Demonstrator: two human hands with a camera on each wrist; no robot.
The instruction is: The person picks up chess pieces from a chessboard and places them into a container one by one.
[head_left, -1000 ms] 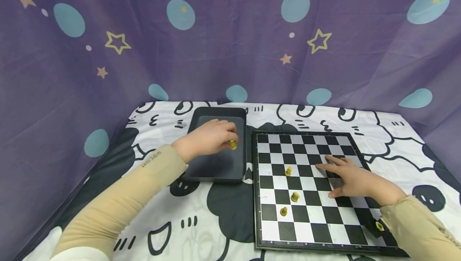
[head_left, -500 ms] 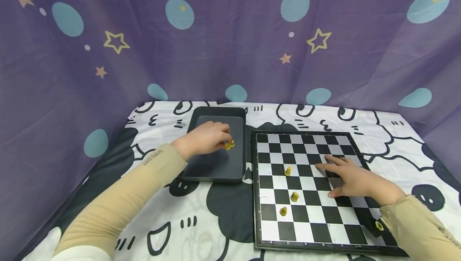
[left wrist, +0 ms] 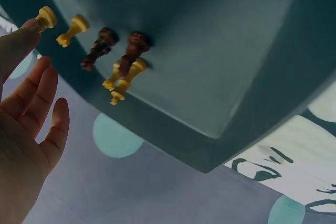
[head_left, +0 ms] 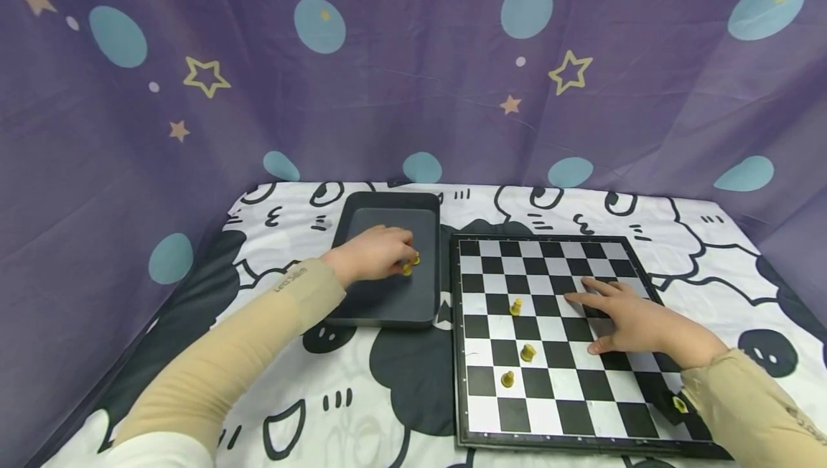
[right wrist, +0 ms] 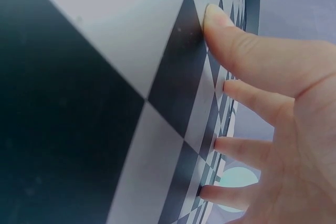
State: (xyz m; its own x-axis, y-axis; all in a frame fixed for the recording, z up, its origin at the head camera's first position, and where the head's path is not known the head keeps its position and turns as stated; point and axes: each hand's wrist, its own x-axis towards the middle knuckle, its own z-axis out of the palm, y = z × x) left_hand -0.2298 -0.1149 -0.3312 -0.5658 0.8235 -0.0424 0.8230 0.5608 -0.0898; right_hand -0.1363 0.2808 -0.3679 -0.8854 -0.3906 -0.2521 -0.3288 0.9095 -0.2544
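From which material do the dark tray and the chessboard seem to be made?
Tray: probably plastic or coated metal, matte, since its dark surface shows only soft shading. Chessboard: perhaps plastic, smooth and slightly glossy; its squares show a soft sheen.

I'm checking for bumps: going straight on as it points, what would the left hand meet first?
Probably the dark tray's right wall; height is unclear, so the left hand might clear it.

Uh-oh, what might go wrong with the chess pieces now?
The small yellow chess piece in the left hand might slip and bump the dark brown chess pieces lying in the dark grey rectangular tray. Also, if the right hand, resting on the black-and-white checkered board, nudges it, the loose yellow chess pieces there might slide or tip over.
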